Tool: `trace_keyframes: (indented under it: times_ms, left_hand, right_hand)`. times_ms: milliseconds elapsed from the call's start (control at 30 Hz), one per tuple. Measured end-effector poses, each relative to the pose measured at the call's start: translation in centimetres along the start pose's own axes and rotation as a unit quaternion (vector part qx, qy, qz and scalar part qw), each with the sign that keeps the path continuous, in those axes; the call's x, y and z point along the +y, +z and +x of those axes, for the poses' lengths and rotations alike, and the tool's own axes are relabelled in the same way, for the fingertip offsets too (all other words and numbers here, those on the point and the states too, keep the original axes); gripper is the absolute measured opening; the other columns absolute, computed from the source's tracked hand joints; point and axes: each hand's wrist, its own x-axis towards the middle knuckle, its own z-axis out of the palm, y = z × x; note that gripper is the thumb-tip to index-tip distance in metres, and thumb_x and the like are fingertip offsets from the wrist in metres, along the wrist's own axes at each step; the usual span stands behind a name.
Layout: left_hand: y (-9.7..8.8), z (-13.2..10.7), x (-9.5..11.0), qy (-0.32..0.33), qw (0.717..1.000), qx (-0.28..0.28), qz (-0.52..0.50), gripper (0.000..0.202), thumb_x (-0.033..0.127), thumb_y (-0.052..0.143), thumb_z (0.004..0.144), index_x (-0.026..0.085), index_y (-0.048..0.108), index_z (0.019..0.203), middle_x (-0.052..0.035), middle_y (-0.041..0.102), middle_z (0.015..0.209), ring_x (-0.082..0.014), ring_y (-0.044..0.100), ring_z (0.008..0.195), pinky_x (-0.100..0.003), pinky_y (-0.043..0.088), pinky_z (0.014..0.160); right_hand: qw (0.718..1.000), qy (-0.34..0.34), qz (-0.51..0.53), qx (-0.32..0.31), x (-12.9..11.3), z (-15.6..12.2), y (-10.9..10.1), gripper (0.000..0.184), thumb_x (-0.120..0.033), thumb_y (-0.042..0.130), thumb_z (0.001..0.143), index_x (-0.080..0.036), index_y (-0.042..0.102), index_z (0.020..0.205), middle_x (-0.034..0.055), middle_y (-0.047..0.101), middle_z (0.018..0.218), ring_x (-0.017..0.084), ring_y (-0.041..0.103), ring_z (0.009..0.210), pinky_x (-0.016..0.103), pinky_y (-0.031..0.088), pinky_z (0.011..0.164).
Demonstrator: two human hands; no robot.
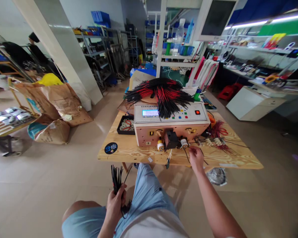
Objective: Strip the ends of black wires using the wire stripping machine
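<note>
My left hand (117, 200) is wrapped round a bundle of cut black wires (117, 177), held low beside my left thigh; one wire sticks out to the side. At the front of the wire-cutting machine (139, 129), my right hand (196, 158) pinches a thin black wire (187, 155) just right of the white roller (184, 142). Its fingertips partly hide the wire. Left of that roller is a black block (171, 139), then a yellow and white roller (160, 144). A large heap of black and red wires (164, 94) lies on top of the machine.
The machine stands on a wooden table (129, 150). A black tray (126, 125) of pale cords sits left of it. White wire guides (217, 141) and dark red wires (220, 129) lie to the right. Tweezers (168, 160) hang at the front edge. Brown sacks (62, 104) stand on the floor.
</note>
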Motion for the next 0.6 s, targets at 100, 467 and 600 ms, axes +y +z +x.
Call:
trace_keyframes:
  times_ms: [100,467,600]
  left_hand:
    - [-0.1,0.1,-0.1,-0.003,1.0,0.001,0.0,0.052,0.058,0.084,0.06,0.015,0.064,0.08,0.0095,0.043,0.046,-0.0034,0.03,0.036,-0.016,0.022,0.033]
    - [-0.5,0.1,-0.4,-0.006,1.0,-0.001,0.006,0.052,0.058,0.084,0.059,0.014,0.064,0.078,0.0092,0.043,0.047,-0.0039,0.031,0.036,-0.016,0.022,0.034]
    - [-0.9,0.2,-0.7,-0.006,1.0,-0.005,-0.009,0.051,0.057,0.085,0.058,0.014,0.064,0.077,0.0091,0.043,0.047,-0.0036,0.031,0.035,-0.016,0.022,0.033]
  right_hand:
    - [1.0,0.015,0.014,-0.021,0.0,-0.4,0.4,0.038,-0.052,0.062,0.082,-0.017,0.066,0.098,0.0085,0.069,0.084,0.024,0.063,0.075,0.037,0.051,0.072]
    - [0.954,-0.16,-0.251,0.043,-5.8,2.8,1.1,0.037,-0.045,0.046,0.099,-0.014,0.061,0.112,0.0143,0.065,0.097,0.028,0.058,0.091,0.038,0.044,0.081]
    - [0.9,-0.187,-0.383,0.09,-8.9,5.3,3.3,0.039,-0.047,0.043,0.101,-0.013,0.061,0.104,0.0188,0.062,0.097,0.031,0.055,0.092,0.038,0.039,0.078]
